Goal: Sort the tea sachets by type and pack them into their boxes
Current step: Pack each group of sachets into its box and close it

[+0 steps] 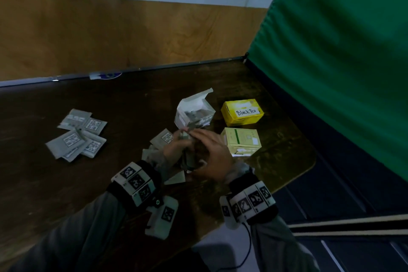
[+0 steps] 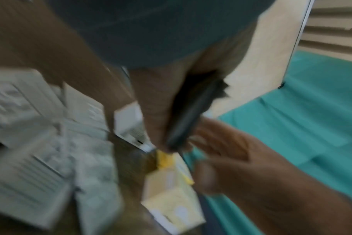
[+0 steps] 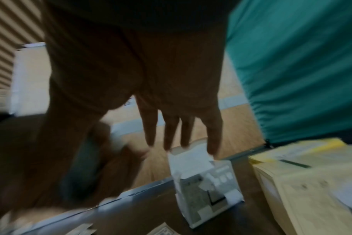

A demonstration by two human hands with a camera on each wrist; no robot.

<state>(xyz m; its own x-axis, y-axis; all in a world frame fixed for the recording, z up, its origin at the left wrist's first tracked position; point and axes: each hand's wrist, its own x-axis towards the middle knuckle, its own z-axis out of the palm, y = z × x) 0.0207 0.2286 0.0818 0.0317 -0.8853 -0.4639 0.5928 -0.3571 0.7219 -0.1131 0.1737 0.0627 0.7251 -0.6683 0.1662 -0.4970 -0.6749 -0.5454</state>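
Dark wooden table [image 1: 66, 183], matt paper sachets [image 1: 72, 139], green cloth curtain [image 1: 342, 40].

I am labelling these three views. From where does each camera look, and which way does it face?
Head: above, facing down at the table; both hands and sleeves show.
Left wrist: along the left hand holding dark sachets; right hand enters.
Right wrist: along the right hand's straight fingers toward the wall.
Shared: the open white box.
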